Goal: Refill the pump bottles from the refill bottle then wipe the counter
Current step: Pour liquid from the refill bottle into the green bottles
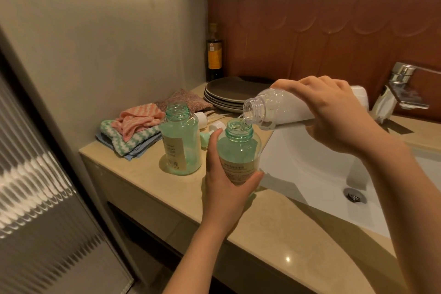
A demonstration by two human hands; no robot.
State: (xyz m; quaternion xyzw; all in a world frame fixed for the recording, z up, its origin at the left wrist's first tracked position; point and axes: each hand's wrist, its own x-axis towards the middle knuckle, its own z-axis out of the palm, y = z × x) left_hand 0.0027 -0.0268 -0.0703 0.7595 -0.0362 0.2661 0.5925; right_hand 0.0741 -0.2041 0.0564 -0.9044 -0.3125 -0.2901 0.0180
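My left hand (223, 182) grips a green pump bottle (238, 148) with its top off, held at the counter's edge beside the sink. My right hand (334, 112) holds a clear refill bottle (269, 108) tipped on its side, its mouth just above the green bottle's opening. A thin stream of clear liquid runs into the green bottle. A second open green bottle (180, 139) stands upright on the beige counter (148, 188) to the left. Two white pump heads (210, 124) lie on the counter behind the bottles.
Folded cloths (133, 130) in pink, green and blue lie at the counter's left end. Dark plates (229, 94) are stacked at the back, beside a dark bottle (214, 55) in the corner. The white sink (322, 181) and chrome tap (401, 88) are on the right.
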